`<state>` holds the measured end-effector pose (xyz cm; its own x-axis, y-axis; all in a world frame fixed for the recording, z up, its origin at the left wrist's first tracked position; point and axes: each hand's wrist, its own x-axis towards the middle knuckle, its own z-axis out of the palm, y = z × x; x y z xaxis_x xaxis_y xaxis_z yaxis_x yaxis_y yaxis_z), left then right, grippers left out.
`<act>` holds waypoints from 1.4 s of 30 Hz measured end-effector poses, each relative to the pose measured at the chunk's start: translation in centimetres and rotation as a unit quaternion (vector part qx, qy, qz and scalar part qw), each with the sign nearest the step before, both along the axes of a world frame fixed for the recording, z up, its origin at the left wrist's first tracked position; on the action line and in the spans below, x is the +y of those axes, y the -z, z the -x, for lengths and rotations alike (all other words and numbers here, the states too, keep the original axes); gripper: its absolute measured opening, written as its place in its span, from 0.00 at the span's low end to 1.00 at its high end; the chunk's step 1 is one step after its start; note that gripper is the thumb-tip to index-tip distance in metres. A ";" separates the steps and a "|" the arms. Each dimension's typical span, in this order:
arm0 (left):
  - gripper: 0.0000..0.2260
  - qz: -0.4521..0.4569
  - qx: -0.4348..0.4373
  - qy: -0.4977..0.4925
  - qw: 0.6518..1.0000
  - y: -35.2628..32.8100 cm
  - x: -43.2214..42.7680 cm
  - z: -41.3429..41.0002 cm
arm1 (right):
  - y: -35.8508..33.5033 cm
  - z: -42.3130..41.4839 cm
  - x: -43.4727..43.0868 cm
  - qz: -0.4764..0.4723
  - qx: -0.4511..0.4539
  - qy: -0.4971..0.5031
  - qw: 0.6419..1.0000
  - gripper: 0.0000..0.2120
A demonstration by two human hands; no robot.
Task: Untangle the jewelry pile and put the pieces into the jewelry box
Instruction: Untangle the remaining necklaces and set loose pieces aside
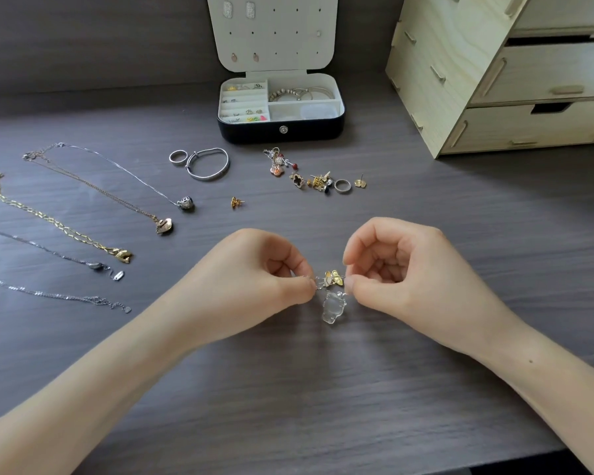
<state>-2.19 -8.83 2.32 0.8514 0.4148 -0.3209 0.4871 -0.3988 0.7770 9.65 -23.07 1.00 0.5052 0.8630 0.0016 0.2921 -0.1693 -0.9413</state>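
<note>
Jewelry tangle, in front of jewelry box, pinched by left hand & right hand, prob to tease strands apart

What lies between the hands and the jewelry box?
In the head view: a loose cluster of earrings, charms and a ring, nearer the jewelry box; a gold stud lies left of it.

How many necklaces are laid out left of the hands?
5, far to near: silver chain with round silver pendant, rose-gold chain with heart pendant, gold link chain, dark chain, thin silver chain. Two run off frame; more may lie there.
</note>
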 end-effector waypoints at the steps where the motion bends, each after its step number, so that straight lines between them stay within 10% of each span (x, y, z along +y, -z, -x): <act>1: 0.04 0.012 -0.003 0.001 1.000 0.0 0.0 0.0 | 0.0 0.0 0.0 0.002 -0.002 -0.003 1.000 0.11; 22: 0.06 -0.029 -0.044 0.040 0.998 0.3 0.2 0.4 | 1.6 0.3 0.3 0.088 -0.335 0.007 0.938 0.05; 30: 0.05 -0.176 -0.059 0.051 0.981 0.9 0.7 1.2 | 1.3 -0.1 0.2 0.078 -0.298 0.006 0.951 0.08; 42: 0.07 -0.150 -0.009 0.038 0.988 0.5 1.0 1.0 | 0.3 -1.0 0.5 -0.009 -0.067 -0.010 0.998 0.08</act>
<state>-3.17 -7.83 1.78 0.8877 0.4245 -0.1783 0.4352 -0.6471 0.6260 10.61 -22.52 0.65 0.4819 0.8722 0.0836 0.4180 -0.1450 -0.8968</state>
